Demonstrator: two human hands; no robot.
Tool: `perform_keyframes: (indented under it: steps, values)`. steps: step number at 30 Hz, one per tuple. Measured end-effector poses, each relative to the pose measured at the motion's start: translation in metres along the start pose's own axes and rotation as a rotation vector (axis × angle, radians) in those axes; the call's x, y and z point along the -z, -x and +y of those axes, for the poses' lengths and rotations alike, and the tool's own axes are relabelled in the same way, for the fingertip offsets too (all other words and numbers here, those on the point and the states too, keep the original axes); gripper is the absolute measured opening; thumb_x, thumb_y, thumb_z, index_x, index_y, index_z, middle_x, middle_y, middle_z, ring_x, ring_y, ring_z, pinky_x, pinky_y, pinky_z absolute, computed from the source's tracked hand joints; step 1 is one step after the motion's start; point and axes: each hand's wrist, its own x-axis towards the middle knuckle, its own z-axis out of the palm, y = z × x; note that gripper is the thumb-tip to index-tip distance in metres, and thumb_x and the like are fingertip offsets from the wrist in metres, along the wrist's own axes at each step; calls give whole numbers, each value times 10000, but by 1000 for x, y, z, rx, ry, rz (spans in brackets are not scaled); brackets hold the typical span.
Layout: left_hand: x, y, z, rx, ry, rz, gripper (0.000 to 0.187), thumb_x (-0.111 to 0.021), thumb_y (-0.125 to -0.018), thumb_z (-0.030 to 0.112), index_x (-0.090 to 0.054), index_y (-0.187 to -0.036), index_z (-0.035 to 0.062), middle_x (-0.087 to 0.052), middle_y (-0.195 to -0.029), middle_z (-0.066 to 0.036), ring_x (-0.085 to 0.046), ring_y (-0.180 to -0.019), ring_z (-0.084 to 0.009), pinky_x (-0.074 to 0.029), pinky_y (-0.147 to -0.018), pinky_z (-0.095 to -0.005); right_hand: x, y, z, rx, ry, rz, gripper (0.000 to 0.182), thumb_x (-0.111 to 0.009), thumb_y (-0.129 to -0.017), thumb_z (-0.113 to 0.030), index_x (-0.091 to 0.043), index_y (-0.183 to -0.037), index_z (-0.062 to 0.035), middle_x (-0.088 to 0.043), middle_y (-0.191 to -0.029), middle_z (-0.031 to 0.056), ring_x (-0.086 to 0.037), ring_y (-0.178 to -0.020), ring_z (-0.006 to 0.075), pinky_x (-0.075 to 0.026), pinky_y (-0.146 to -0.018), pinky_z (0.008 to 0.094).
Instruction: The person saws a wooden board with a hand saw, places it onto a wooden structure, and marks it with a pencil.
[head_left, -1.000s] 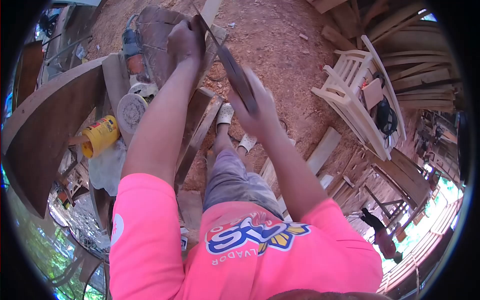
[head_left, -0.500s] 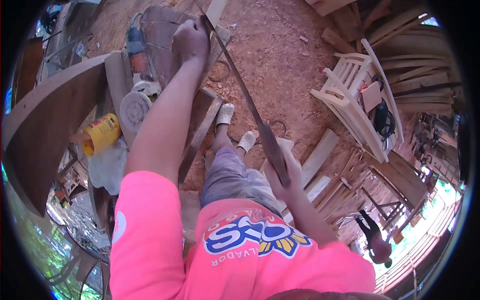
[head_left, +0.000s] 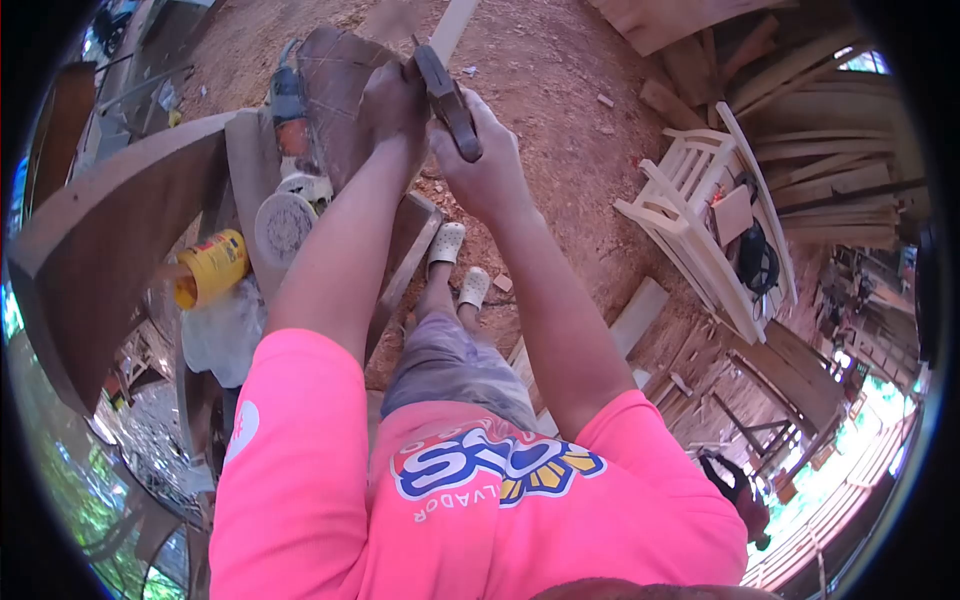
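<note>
My right hand (head_left: 487,160) is wrapped round the dark wooden handle of a handsaw (head_left: 447,105). Only the handle end of the saw shows clearly, close beside my left hand; the blade beyond is hard to make out. Closed in a fist, my left hand (head_left: 393,105) rests at the edge of a dark wooden block (head_left: 335,85), against a pale wood strip (head_left: 453,28) that runs off the top of the view. Its fingertips are hidden, but it appears to grip the strip.
Left of my arm lie an angle grinder (head_left: 290,130) with a round disc, a yellow container (head_left: 213,268) and a large curved wooden piece (head_left: 110,190). On the right stand a pale wooden bench (head_left: 690,210) and stacked boards (head_left: 840,160). A person (head_left: 745,500) is at lower right.
My right hand has pushed the handsaw forward and up, from near my lap to beside my left hand. My left hand stays at the wood strip.
</note>
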Motion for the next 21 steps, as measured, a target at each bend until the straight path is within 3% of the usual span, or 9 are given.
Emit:
perform_keyframes:
  steps: [3,5,11,14,16,19,21]
  values:
    - [1,-3,2,-22,-48,25,501,-490,-1038,502,-717,-996,57,-727,-1078,-198,-677,-1050,-434,-526,-890,-557,21,32,-6,-45,72,-49,511,-685,-944,-178,-529,-1382,33,-742,-999,246,-753,-961,398,-576,-813,435]
    - [2,4,3,-26,-84,26,495,-499,-1036,503,-716,-991,61,-729,-1074,-196,-682,-1036,-437,-529,-877,-564,42,98,-1,-47,145,-19,516,-685,-939,-138,-517,-1402,16,-747,-1013,232,-760,-957,384,-577,-814,426]
    - [-2,1,0,-40,-118,68,485,-507,-1036,507,-726,-978,78,-742,-1044,-187,-698,-999,-447,-535,-855,-581,119,295,-7,-317,135,-117,566,-640,-937,-28,-485,-1482,-36,-713,-1230,174,-726,-1117,268,-543,-943,351]
    - [2,2,7,-12,-132,53,486,-502,-1039,497,-731,-986,72,-741,-1051,-199,-697,-998,-449,-535,-863,-577,104,246,-4,-196,128,-94,540,-636,-940,-28,-503,-1463,-39,-717,-1182,191,-733,-1089,294,-544,-927,364]
    - [7,3,12,5,-158,19,490,-498,-1036,494,-731,-993,64,-740,-1064,-204,-693,-1007,-452,-532,-872,-575,74,160,-2,-108,100,-86,511,-649,-940,-50,-525,-1436,-43,-713,-1125,217,-733,-1067,333,-545,-900,386]
    - [6,0,12,40,-90,-34,525,-472,-1031,510,-724,-1003,50,-737,-1089,-205,-685,-1038,-459,-524,-900,-570,18,28,26,105,17,-12,384,-655,-947,-144,-559,-1296,-13,-711,-944,247,-715,-887,455,-550,-758,477]
    - [2,-5,0,8,-79,-27,542,-464,-1030,527,-723,-1009,52,-736,-1096,-202,-682,-1055,-459,-524,-911,-566,4,-5,8,55,28,-27,383,-659,-943,-147,-553,-1284,-6,-705,-882,249,-715,-867,469,-546,-741,497]
